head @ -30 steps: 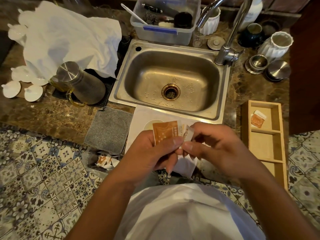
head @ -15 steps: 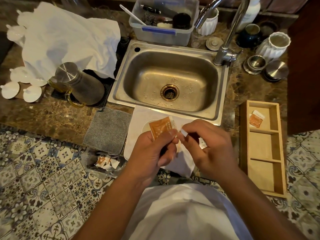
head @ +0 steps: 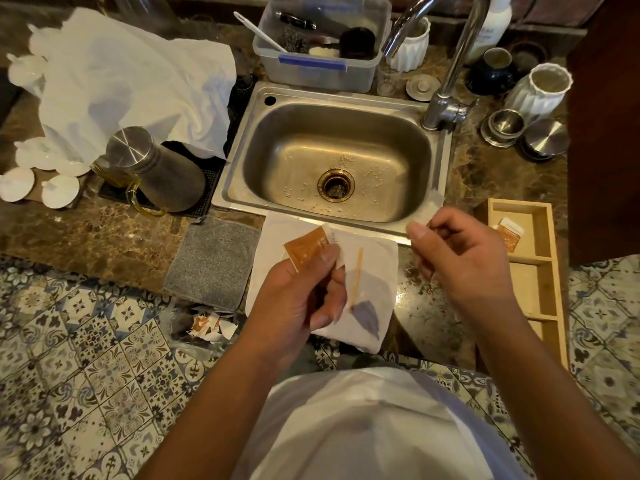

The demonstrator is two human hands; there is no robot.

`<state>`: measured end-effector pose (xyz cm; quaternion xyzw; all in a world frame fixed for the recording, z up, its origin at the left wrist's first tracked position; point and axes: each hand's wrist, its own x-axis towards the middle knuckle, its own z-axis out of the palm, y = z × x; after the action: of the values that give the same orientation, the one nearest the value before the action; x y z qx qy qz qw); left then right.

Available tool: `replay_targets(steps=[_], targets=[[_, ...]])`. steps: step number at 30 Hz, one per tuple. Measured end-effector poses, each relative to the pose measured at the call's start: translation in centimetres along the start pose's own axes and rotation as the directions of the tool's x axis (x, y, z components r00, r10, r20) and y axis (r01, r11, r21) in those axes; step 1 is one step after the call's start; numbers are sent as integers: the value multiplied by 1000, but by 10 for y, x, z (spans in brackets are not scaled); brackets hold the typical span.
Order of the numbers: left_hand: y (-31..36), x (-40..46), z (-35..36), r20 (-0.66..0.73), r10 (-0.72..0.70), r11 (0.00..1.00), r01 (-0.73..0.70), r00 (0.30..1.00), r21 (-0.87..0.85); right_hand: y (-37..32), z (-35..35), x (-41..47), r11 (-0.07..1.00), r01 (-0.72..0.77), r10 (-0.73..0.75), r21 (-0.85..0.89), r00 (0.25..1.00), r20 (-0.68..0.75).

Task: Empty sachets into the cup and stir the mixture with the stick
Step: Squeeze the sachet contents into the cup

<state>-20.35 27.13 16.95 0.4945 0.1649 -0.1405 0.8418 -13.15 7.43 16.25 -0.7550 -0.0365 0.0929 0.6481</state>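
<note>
My left hand [head: 298, 299] pinches an orange sachet [head: 306, 249] between thumb and fingers, above a white cloth [head: 377, 258] at the counter's front edge. A thin orange stick [head: 356, 277] lies on that cloth just right of my left hand. My right hand [head: 460, 261] is off to the right and pinches a small pale torn-off strip [head: 427, 213] at its fingertips. The cup is hidden under my left hand. Another orange sachet [head: 509, 233] lies in the top compartment of the wooden tray [head: 554, 289].
A steel sink [head: 336, 168] with a tap [head: 450, 81] lies beyond the cloth. A grey mat [head: 211, 261] is to the left, torn wrappers [head: 211, 327] in a bag below it. A steel jug [head: 156, 171], white cloth, a plastic tub and cups crowd the back.
My right hand has pulled away to the right, tearing a strip off the sachet. My left hand still holds the sachet, now lower. The stick on the cloth has come into view.
</note>
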Motion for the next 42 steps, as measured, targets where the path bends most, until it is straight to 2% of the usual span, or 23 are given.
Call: replay_targets(steps=[4, 7, 11, 13, 16, 19, 27, 36, 42], targets=[[-1, -1, 1, 5, 15, 1000, -15, 1000, 2, 10, -5, -1, 999, -34, 34, -9, 999, 25], [-3, -2, 3, 4, 3, 1000, -3, 1000, -8, 32, -10, 1, 991, -131, 131, -16, 991, 5], [-8, 0, 6, -14, -13, 999, 12, 1000, -41, 81, -16, -1, 929, -309, 311, -201, 950, -21], [-9, 0, 6, -44, -32, 999, 31, 999, -17, 103, -21, -3, 877, -442, 443, -187, 896, -39], [-11, 1, 3, -79, -57, 998, 60, 995, 30, 131, -26, -8, 771, -635, 633, -41, 772, -55], [-15, 5, -1, -57, -42, 994, 48, 997, 97, 156, -28, -15, 689, -724, 721, 17, 683, -119], [-28, 12, -4, -35, -88, 993, 90, 996, 78, 190, -31, -27, 605, -796, 775, 10, 585, -239], [-30, 12, -5, -48, -60, 988, 66, 997, 141, 204, -34, -31, 562, -827, 789, -18, 542, -288], [-32, 12, -6, -58, -66, 988, 73, 996, 139, 207, -34, -33, 564, -825, 781, -47, 550, -296]])
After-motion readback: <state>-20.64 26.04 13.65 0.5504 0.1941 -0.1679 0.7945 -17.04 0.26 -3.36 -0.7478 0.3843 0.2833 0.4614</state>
